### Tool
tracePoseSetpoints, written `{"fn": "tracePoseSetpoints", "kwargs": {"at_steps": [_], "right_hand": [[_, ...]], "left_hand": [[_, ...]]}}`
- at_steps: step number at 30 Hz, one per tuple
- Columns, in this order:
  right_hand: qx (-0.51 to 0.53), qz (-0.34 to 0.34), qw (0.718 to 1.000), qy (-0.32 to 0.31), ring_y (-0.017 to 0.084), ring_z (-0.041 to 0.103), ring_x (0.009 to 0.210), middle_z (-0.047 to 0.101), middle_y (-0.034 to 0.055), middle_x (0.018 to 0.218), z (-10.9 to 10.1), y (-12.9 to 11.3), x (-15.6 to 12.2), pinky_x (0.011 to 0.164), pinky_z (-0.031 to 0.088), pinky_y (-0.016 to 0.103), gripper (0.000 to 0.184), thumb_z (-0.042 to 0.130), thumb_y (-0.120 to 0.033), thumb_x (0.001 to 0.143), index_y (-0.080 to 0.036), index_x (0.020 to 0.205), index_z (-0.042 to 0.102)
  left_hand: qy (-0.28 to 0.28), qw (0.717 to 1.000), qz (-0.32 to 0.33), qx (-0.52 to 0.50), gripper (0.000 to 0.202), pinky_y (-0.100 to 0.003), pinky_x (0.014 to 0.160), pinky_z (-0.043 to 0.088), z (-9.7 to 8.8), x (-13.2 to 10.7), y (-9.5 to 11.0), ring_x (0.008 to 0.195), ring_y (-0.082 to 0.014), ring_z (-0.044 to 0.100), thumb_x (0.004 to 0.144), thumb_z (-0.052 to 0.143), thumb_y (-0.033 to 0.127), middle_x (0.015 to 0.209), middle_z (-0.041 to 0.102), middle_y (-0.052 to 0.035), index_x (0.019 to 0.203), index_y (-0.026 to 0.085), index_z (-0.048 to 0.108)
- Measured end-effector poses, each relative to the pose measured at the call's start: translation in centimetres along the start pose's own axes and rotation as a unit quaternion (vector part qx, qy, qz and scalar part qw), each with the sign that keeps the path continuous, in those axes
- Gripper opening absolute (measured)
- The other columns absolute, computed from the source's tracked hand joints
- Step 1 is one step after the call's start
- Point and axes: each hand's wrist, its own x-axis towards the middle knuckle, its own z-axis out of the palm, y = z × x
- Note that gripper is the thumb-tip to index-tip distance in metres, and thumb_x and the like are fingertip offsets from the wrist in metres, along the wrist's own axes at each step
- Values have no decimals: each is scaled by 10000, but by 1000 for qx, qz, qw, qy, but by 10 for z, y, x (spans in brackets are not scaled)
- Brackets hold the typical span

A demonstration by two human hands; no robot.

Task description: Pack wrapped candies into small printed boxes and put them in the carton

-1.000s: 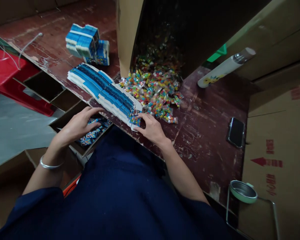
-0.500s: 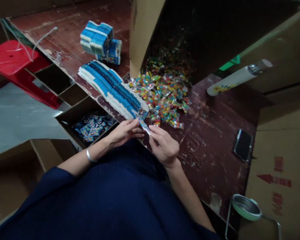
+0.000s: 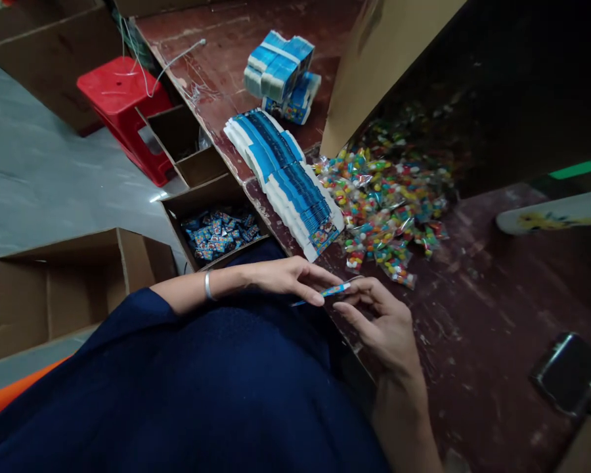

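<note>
My left hand and my right hand meet at the near edge of the dark red table, both pinching one flat blue carton blank seen edge-on. Just beyond them a fanned row of flat blue and white carton blanks lies on the table. To its right, a heap of small clear packets of coloured candy spills from a tipped cardboard box. A stack of folded blue cartons stands further back.
Below the table edge an open cardboard box holds several small blue packs. An empty cardboard box sits on the floor at left, a red plastic stool behind it. A dark phone lies at right, a white bottle beyond.
My left hand left the box of blue packs and joined my right hand, which pulled one blank off the fanned row; both now hold it. The view swung left.
</note>
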Motion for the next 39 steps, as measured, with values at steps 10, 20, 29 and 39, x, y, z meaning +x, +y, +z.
{"fn": "tracePoseSetpoints", "kwargs": {"at_steps": [10, 20, 29, 39], "right_hand": [[126, 71, 953, 267, 195, 740, 762, 778, 50, 899, 48, 9, 5, 724, 619, 317, 355, 848, -470, 795, -188, 970, 722], [75, 13, 931, 357, 205, 745, 826, 773, 72, 1020, 68, 18, 19, 760, 635, 341, 380, 715, -417, 925, -224, 1252, 693], [69, -61, 954, 284, 231, 731, 1024, 707, 90, 1098, 55, 17, 22, 879, 619, 378, 199, 666, -417, 972, -240, 914, 595], [187, 31, 968, 166, 197, 708, 820, 720, 32, 877, 31, 2, 34, 756, 614, 350, 350, 818, -534, 816, -229, 835, 647]], "left_hand": [[200, 971, 131, -22, 432, -270, 775, 526, 10, 13, -18, 774, -146, 654, 709, 910, 448, 890, 744, -49, 955, 112, 793], [323, 922, 173, 125, 654, -298, 880, 614, 21, 8, -24, 875, -158, 705, 787, 856, 332, 1179, 710, -44, 1397, 274, 628], [221, 958, 111, 147, 385, -274, 801, 574, 9, 3, -5, 843, -164, 687, 786, 844, 312, 1033, 710, -41, 1112, 189, 680], [233, 946, 135, 178, 417, -302, 868, 590, 12, -2, 5, 961, -187, 707, 790, 790, 196, 1087, 679, -49, 1139, 215, 563]]}}
